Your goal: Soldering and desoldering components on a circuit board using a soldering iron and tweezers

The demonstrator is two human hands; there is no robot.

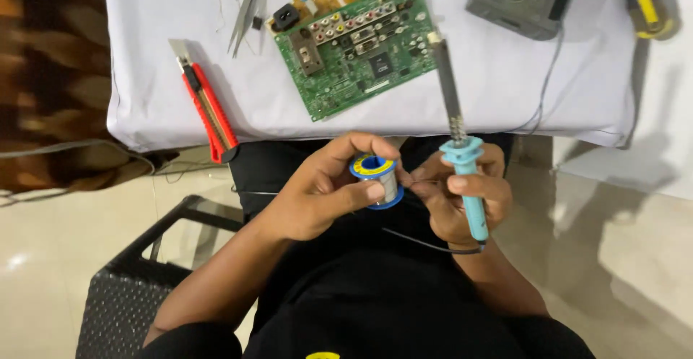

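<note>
L hand (pixel 317 193) grip closed on solder spool (pixel 375 178); R hand (pixel 462 200) grip clamps soldering iron (pixel 462 157).

One view only, camera on my head, looking steeply down over my lap at my left hand (pixel 317 193) and right hand (pixel 462 196), close in. Faces forward onto the white table (pixel 144 77) edge; floor at both sides.

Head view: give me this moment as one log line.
left hand: holds solder spool | right hand: holds soldering iron, pinches solder wire | circuit board: on table
</note>
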